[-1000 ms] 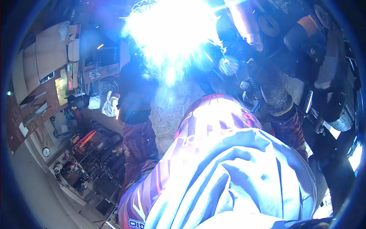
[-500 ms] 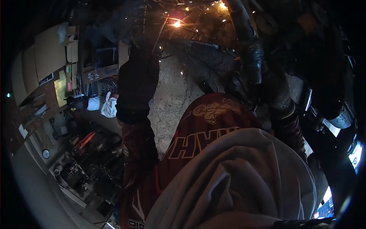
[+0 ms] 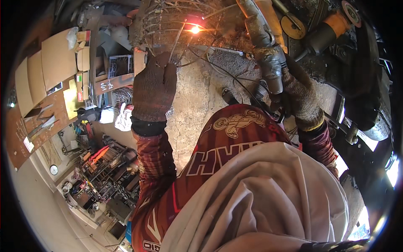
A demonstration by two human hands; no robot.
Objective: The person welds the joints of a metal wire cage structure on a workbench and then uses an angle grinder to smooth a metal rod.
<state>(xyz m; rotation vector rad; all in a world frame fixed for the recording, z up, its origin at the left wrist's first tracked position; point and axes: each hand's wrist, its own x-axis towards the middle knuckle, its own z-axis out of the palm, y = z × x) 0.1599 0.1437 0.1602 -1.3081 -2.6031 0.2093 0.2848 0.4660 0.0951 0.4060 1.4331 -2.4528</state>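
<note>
My left hand (image 3: 155,86), in a brown knit glove, is closed around a thin metal rod (image 3: 177,40). The rod's far end reaches close to a glowing red-orange spot (image 3: 195,29) on a frame of curved metal rods (image 3: 168,19). To the right, my gloved right hand (image 3: 301,94) is closed at the lower end of a grey, wrapped tool that looks like a welding electrode holder (image 3: 266,59). A slender rod (image 3: 219,11) slants from near the tool's far end toward the glow. Some right-hand fingers are hidden behind the tool.
An angle grinder (image 3: 325,35) lies at the far right. Dark cables (image 3: 231,75) cross the concrete floor (image 3: 187,113) between my hands. Cardboard sheets (image 3: 58,59) stand at left, above a cluttered rack of tools (image 3: 109,168). A foot (image 3: 228,95) shows beyond my knee.
The picture has gone from dark to bright. Flying sparks have vanished, while a glowing spot stays on the metal. Both hands hold nearly the same places.
</note>
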